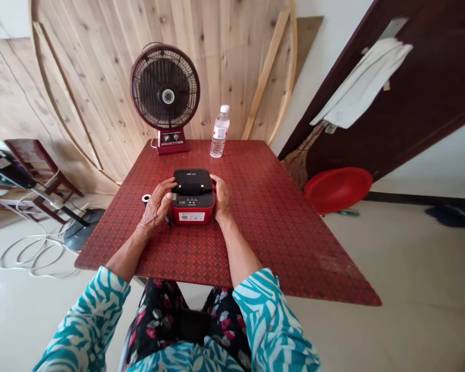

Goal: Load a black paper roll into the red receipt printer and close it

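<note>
A small box-shaped device (192, 202), black on top and red below, sits on the patterned red table. It resembles a label printer, with a white sticker on its front and small buttons on its top. My left hand (158, 204) grips its left side, the thumb at the top edge and the fingers reaching toward the back corner. Against the right side lies my right hand (221, 199), its fingers curled round the rear corner. A small white ring-shaped item (146, 198) with a dark centre shows just left of my left hand, partly hidden.
A dark red table fan (166, 93) and a water bottle (219, 132) stand at the back of the table (279, 232). To the right are a red basin (339, 188) and a broom (300, 157). A standing fan base (83, 230) and white cable lie left.
</note>
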A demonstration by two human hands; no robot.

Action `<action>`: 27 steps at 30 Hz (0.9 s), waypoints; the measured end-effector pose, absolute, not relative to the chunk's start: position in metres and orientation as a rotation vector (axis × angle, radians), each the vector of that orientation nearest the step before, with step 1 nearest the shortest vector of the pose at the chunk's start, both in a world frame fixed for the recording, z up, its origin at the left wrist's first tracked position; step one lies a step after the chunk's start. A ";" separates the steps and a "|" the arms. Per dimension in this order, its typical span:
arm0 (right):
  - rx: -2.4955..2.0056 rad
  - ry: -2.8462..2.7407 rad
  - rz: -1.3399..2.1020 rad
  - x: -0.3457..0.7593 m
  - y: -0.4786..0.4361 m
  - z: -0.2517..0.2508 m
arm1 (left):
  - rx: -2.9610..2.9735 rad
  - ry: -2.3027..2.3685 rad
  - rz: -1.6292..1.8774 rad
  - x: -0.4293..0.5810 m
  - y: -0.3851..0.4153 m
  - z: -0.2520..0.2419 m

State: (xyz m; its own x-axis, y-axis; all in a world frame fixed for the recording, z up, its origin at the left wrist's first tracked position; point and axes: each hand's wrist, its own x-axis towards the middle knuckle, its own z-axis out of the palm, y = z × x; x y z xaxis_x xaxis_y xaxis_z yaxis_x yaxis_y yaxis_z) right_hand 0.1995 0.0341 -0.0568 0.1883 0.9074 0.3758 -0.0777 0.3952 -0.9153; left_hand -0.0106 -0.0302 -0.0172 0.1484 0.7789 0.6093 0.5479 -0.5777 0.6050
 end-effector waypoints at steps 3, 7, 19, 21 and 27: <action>-0.930 -1.191 0.805 0.199 0.027 -0.056 | 2.280 1.309 1.346 -0.014 -0.033 -0.018; -0.913 -1.215 0.810 0.199 0.021 -0.051 | 2.388 1.208 1.287 -0.021 -0.033 -0.018; -0.978 -1.229 0.718 0.193 0.019 -0.059 | 2.516 1.171 1.170 -0.026 -0.023 -0.029; -0.978 -1.238 0.711 0.193 0.020 -0.060 | 2.554 1.272 1.152 -0.026 -0.022 -0.029; -0.971 -1.268 0.633 0.197 0.026 -0.066 | 2.588 1.453 1.073 -0.026 -0.025 -0.024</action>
State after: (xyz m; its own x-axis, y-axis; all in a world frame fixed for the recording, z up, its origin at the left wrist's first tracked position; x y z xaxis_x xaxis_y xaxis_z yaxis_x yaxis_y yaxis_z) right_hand 0.1969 0.0261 -0.0660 0.2199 0.8429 0.4911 0.1137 0.4779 -0.8710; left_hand -0.0259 -0.0245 -0.0243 0.3451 0.7501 0.5641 0.7599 -0.5760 0.3012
